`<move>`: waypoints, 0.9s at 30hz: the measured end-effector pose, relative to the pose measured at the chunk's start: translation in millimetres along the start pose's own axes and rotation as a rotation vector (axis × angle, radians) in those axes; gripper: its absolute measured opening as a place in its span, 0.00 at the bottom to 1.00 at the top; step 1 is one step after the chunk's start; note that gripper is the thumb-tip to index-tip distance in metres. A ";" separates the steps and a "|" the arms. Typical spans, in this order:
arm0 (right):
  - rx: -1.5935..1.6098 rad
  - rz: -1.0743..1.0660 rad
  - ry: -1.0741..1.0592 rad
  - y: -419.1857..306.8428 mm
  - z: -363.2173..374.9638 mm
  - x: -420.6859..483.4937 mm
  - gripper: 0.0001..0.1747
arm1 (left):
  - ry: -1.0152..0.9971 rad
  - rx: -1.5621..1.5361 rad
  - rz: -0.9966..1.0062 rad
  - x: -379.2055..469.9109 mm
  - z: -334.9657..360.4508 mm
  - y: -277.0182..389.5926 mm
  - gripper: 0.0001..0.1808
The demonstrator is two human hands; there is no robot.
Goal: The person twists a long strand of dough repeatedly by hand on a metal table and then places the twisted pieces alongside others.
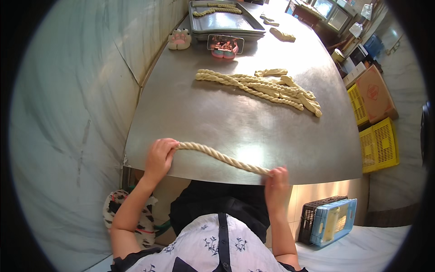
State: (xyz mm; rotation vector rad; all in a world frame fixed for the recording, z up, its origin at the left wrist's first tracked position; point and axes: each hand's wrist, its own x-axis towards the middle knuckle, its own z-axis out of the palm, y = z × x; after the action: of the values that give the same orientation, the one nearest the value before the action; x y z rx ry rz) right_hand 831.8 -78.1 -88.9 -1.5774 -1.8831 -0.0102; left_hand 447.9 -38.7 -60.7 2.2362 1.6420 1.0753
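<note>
A long twisted dough rope [221, 156] stretches between my two hands over the near part of the steel worktable [170, 112]. My left hand [161, 156] grips its left end close to the table's left edge. At the right end, lower and nearer the front edge, my right hand [278, 180] pinches the dough and looks slightly blurred. Farther up the table lies a pile of dough pieces [258, 86], some twisted into ropes and others plain strips. Whether the held rope touches the steel along its length, I cannot tell.
Stacked metal trays [226, 25] stand at the far left, with twisted dough [222, 11] on top. A propped phone [225, 44] and a paw-shaped ornament [179, 39] sit before them. More dough [282, 35] lies farther back. Yellow crates [380, 146] and a blue crate [333, 222] stand off the right side.
</note>
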 end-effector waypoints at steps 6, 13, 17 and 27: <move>-0.245 0.306 0.213 39.4 -35.0 13.4 0.23 | -0.247 0.113 0.210 -42.3 32.7 79.3 0.23; 0.061 -0.341 -0.199 -39.1 24.2 57.0 0.22 | -0.449 0.121 0.348 65.7 107.6 70.9 0.44; 0.062 -0.204 -0.148 18.8 8.3 53.8 0.24 | -0.564 -0.033 0.586 103.6 120.8 56.7 0.35; -0.048 -0.173 -0.099 44.6 -4.4 44.0 0.19 | -0.589 -0.069 0.759 111.4 158.2 85.5 0.28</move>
State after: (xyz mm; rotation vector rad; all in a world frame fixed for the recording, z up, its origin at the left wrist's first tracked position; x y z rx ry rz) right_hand 871.1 -29.7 -81.8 -1.4657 -2.1059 -0.0540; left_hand 628.1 70.2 -81.3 2.8120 0.5209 0.4546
